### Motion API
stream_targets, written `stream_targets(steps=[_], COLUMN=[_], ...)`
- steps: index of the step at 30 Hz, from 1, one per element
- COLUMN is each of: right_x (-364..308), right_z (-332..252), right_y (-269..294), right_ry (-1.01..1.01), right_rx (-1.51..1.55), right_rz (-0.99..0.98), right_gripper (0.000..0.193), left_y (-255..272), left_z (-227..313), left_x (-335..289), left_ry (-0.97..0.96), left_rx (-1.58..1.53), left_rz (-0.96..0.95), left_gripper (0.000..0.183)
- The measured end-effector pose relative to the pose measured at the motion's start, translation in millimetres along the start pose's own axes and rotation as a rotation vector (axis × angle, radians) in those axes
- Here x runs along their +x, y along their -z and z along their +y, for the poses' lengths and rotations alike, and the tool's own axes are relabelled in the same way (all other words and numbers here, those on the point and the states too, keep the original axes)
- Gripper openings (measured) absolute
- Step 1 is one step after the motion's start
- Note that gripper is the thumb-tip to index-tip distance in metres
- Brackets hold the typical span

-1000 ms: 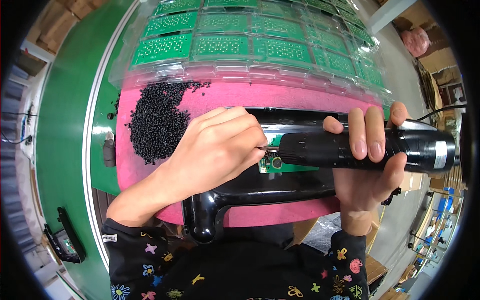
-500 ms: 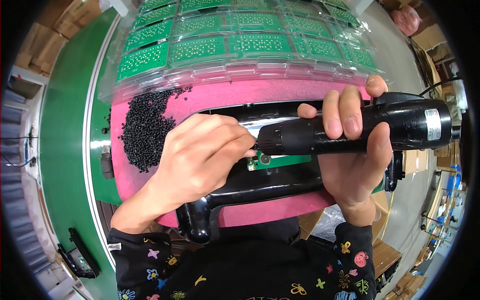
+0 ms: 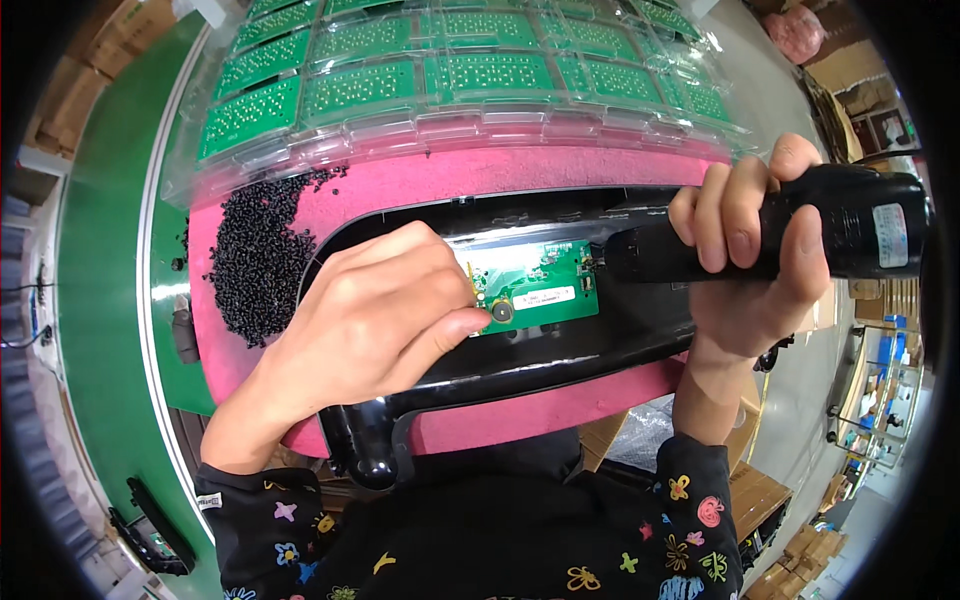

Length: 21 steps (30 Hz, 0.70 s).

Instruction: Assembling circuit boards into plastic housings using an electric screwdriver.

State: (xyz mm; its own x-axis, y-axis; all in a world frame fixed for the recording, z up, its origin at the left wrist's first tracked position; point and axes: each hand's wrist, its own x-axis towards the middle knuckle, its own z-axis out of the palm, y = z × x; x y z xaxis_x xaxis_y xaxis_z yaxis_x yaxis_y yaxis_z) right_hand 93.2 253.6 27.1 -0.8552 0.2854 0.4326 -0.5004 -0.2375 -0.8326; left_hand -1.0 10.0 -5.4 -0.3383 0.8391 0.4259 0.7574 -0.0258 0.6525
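In my right hand [image 3: 745, 245] is a black electric screwdriver [image 3: 850, 225], held level with the fingers wrapped round its body. Its tip points left and meets the right edge of a green circuit board [image 3: 545, 285]. The board lies in a long, black, glossy plastic housing [image 3: 540, 355] and carries a white label and a round black part. My left hand [image 3: 385, 315] is closed at the board's left end, thumb and curled fingers together; what they pinch, if anything, is hidden.
Under the housing is a pink mat [image 3: 520, 425]. A heap of small black screws [image 3: 255, 255] lies on its left. Clear plastic trays [image 3: 440, 120] of green circuit boards stand behind. A second black housing [image 3: 150, 530] sits on the green surface [image 3: 110, 300] at lower left.
The screwdriver has moved right, from the board's left end to its right edge, uncovering the board. My left hand has drawn slightly left and down, away from the tip. The view has shifted a little.
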Motion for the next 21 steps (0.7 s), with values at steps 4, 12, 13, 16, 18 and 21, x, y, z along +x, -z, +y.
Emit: stream_targets(steps=[4,12,13,16,18,21], right_x=[1.7,1.6,1.4,1.6,3.3,3.7], right_z=[1.8,7.8,8.5,10.5,12.6,9.5], right_y=[-0.2,-4.3,-4.2,-6.3,-7.8,-13.2], right_ry=[-0.003,-0.027,-0.028,-0.043,-0.052,-0.107], right_rx=[-0.074,-0.142,-0.151,-0.163,-0.172,-0.209], right_rz=[-0.003,-0.004,0.002,-0.008,-0.019,-0.008], right_gripper=[0.033,0.033,0.033,0.031,0.030,0.027], left_y=[5.7,-3.2,-4.4,-7.5,-8.5,-6.6], left_z=[2.5,-2.7,-2.3,-2.6,-2.7,0.1], left_x=[0.2,-1.2,-1.0,-1.6,-2.4,-1.9], left_ry=[0.073,0.037,0.041,0.060,0.062,0.059], left_rx=[-0.003,-0.016,-0.015,-0.007,0.040,0.127], left_rz=[-0.119,-0.092,-0.091,-0.101,-0.130,-0.193], left_gripper=[0.011,0.022,0.022,0.019,0.017,0.013])
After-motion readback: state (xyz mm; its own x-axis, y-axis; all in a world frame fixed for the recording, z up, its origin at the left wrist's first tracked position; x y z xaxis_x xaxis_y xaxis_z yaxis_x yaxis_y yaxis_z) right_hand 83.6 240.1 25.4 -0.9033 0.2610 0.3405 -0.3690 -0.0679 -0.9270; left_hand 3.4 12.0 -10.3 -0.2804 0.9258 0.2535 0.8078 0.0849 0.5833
